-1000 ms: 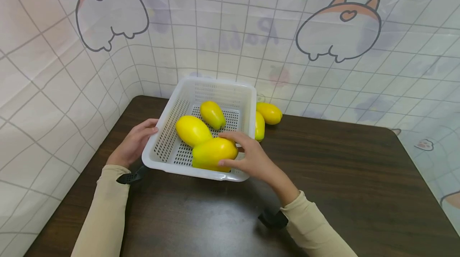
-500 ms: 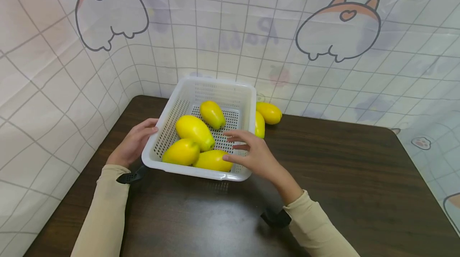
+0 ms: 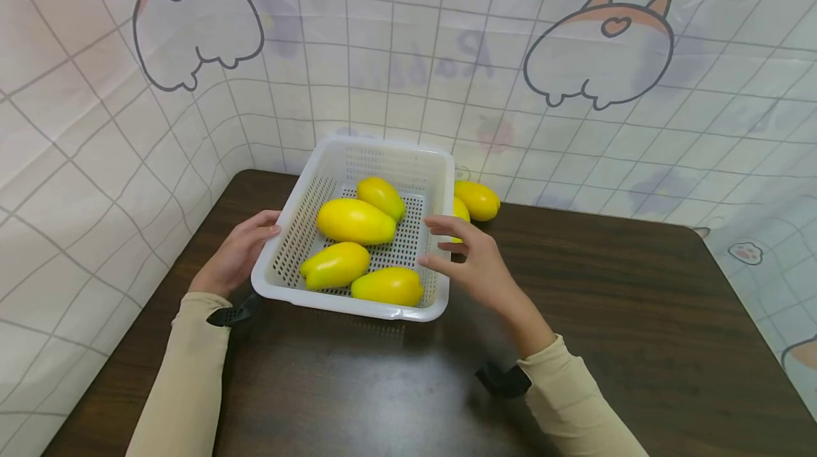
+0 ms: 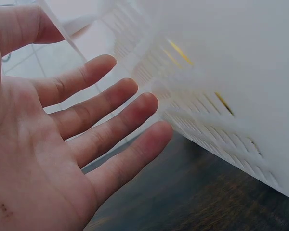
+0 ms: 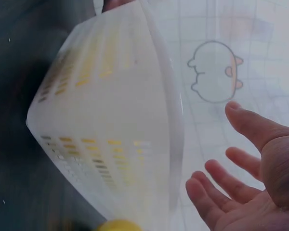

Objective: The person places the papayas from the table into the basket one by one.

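Observation:
Several yellow papaya-like fruits [image 3: 356, 221] with greenish ends lie apart or touching inside a white perforated plastic basket [image 3: 290, 295]. At the basket's left side is my left hand [image 3: 235, 252]; its thumb reaches the rim, while the other fingers [image 4: 118, 166] stretch out straight along the outer wall. Whether those fingers press the wall, I cannot tell. My right hand [image 3: 475, 262] hovers at the right rim, fingers spread and slightly bent, holding nothing. In the right wrist view, a gap separates that hand [image 5: 245, 187] from the basket wall [image 5: 135, 106].
Behind the basket's right wall, two more yellow fruits [image 3: 477, 201] rest on the dark wooden table [image 3: 606, 301], one partly hidden. A white gridded curtain [image 3: 396, 52] with cartoon prints hangs close behind and to the left.
My right hand has let go of a yellow fruit in the basket's front part and moved right, to the rim. Fruits inside have rolled apart. The left hand has stayed still.

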Motion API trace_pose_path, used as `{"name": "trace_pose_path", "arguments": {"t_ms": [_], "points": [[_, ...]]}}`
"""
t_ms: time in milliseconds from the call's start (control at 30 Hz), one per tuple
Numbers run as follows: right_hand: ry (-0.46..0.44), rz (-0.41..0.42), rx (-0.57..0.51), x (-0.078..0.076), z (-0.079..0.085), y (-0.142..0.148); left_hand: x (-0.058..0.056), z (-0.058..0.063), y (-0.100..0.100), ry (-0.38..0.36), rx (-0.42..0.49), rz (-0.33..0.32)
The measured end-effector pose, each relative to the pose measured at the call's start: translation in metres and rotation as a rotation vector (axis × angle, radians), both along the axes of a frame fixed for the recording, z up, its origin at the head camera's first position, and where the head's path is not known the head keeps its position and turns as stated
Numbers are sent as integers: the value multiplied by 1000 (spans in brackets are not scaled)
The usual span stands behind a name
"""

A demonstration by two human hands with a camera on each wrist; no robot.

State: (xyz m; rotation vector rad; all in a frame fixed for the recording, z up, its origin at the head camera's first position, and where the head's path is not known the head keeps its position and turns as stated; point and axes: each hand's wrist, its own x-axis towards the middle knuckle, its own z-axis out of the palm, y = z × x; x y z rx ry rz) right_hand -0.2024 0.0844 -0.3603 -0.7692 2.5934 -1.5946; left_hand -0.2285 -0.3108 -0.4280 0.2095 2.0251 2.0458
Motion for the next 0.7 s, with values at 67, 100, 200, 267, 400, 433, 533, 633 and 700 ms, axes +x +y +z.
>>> {"name": "trace_pose_path", "arguments": {"t_ms": [67,100,200,267,400,433,533,633,700], "points": [[6,-24,3,-3,-1,4,0,0,0,1,6,-1],[8,-36,6,-4,-1,6,0,-1,0,2,7,-2],[11,-66,14,-8,-3,12,-1,-1,0,9,0,-4],[11,-83,13,-10,-4,16,-1,-2,-1,11,-7,-3],[17,-108,12,-14,-6,22,0,-2,0,10,-25,6],[17,-114,10,-14,-7,23,0,-2,0,10,-29,8],[13,-128,-1,-15,-7,26,0,-1,0,8,-37,11],[7,-141,-12,-16,-8,28,0,0,1,7,-41,12],[5,-150,-20,-16,-8,29,0,0,1,6,-43,14]]}}
